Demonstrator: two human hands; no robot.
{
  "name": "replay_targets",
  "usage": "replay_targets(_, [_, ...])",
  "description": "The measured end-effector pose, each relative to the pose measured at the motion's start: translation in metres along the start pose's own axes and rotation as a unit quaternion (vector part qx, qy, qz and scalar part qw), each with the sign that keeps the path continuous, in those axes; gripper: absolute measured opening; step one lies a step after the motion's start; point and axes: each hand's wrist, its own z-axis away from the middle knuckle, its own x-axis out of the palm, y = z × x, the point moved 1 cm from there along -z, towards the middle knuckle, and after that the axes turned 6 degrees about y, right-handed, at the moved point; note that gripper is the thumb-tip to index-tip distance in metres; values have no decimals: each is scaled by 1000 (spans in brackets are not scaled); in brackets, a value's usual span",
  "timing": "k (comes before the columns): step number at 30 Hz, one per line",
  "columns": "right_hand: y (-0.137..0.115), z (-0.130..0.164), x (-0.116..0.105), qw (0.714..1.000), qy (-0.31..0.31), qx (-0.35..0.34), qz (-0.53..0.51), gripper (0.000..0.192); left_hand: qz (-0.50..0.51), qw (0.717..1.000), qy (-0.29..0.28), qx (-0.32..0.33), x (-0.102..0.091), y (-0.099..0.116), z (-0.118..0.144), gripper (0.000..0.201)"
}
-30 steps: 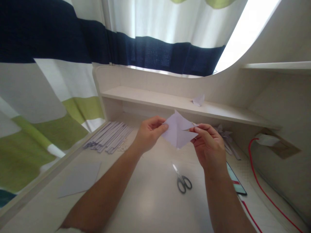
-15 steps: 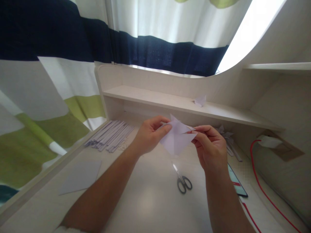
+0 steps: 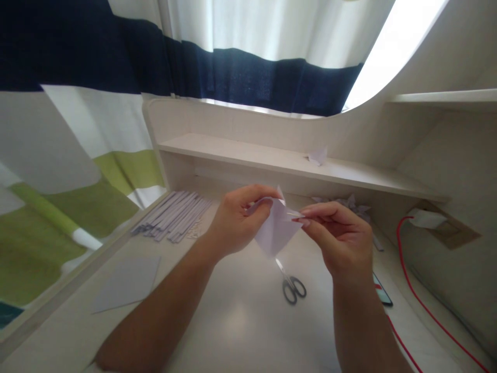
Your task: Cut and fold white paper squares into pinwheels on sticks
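A folded white paper piece [image 3: 275,232] is pinched between the left hand [image 3: 237,224] and the right hand [image 3: 341,239], raised above the worktop [image 3: 236,321]. Scissors [image 3: 290,282] lie just below the hands; paper strips [image 3: 171,224] are spread left of them.

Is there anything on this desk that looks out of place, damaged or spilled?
Nothing stands out. Both hands, left hand and right hand, pinch the folded paper above the desk. The scissors lie flat and closed; the paper strips lie bundled.
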Motion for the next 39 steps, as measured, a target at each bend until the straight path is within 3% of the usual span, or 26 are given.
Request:
replay_targets(4, [-10,6,3,999,-14,3,36,12,17,1000,-9,1,-2,4,0,11])
replay_targets(13, [-19,6,4,995,67,-59,42,19,8,998,-27,55,-5,9,3,9])
replay_targets(27, [-26,10,3,990,13,-89,106,27,-8,981,-24,193,-7,18,2,12])
replay_targets(39, [-27,13,0,989,2,-72,126,31,13,982,-32,184,-8,19,3,12])
